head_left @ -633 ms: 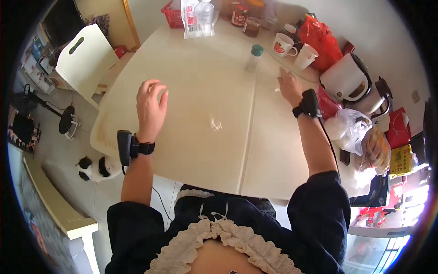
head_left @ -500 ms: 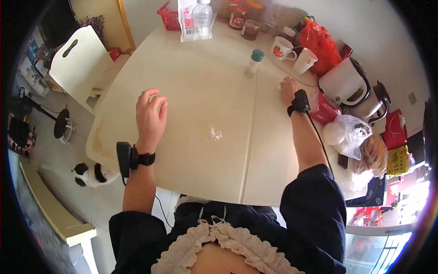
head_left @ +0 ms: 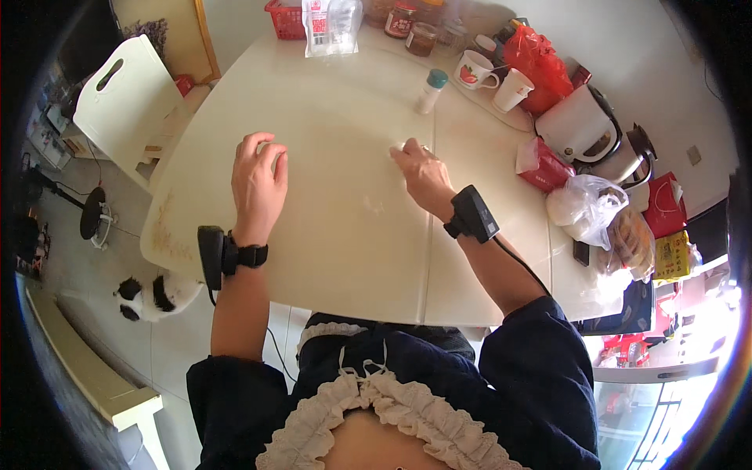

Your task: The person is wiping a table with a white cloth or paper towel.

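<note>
Above the left part of the cream table (head_left: pixel 329 258), my left hand (head_left: pixel 260 184) has its fingers loosely curved and apart, with nothing in them. My right hand (head_left: pixel 424 174) is lower over the table's middle, right of centre, its fingers curled down and closed. Something whitish shows at its fingertips, too small to name. Beyond that hand a small shaker bottle with a green cap (head_left: pixel 432 92) stands upright, apart from it. A faint pale patch (head_left: pixel 374 204) lies on the tabletop between my hands; I cannot tell whether it is residue or a reflection.
Along the far right edge stand a mug (head_left: pixel 475 71), a paper cup (head_left: pixel 513 89), jars (head_left: pixel 421 39), a white appliance (head_left: pixel 578 125) and plastic bags (head_left: pixel 589 208). A red basket (head_left: pixel 287 21) and clear pouch (head_left: pixel 330 30) stand at the back. A black-and-white animal (head_left: pixel 157 298) is on the floor.
My right hand has moved left and inward from the table's right side to its middle. The pale patch looks fainter. My left hand has hardly moved; the view has shifted slightly.
</note>
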The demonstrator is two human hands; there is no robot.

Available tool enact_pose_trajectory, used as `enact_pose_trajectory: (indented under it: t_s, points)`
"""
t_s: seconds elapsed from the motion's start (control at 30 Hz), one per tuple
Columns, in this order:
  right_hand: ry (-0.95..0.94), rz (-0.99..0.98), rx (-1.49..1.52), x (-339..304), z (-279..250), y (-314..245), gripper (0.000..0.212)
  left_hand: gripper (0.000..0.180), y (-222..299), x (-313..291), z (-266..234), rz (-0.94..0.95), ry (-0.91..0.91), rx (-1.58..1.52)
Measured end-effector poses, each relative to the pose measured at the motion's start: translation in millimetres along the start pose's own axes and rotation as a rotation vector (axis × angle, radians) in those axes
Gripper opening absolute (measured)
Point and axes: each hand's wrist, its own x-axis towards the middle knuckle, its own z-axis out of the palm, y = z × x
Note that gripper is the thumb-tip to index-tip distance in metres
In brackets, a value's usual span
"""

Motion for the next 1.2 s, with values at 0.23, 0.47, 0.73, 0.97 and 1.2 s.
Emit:
enact_pose_trajectory:
  t_s: [0.23, 0.47, 0.73, 0.97, 1.2]
  points:
    - [-0.006, -0.154, 0.194, 14.3, -25.0, -16.7, 0.027, 0.011, -6.3, -7.1, -1.4, -0.033, 0.033, 0.005]
    - [0.224, -0.147, 0.055, 135.7, -12.5, 21.7, 0.023, 0.014, -1.6, -8.2, -9.0, -0.033, 0.001, -0.016]
    - [-0.026, -0.178, -0.307, 227.4, 67.3, 52.5, 0.024, 0.019, 8.1, -1.5, -10.7, -0.047, -0.056, -0.031]
    - [0.054, -0.384, -0.105, 148.3, 50.3, 20.2, 0.022, 0.015, 1.9, -2.1, -15.0, -0.021, -0.003, -0.005]
    - [-0.009, -0.444, -0.025, 36.0, 4.8, -31.7, 0.029, 0.01, -5.7, -6.3, -5.9, -0.045, 0.004, 0.033]
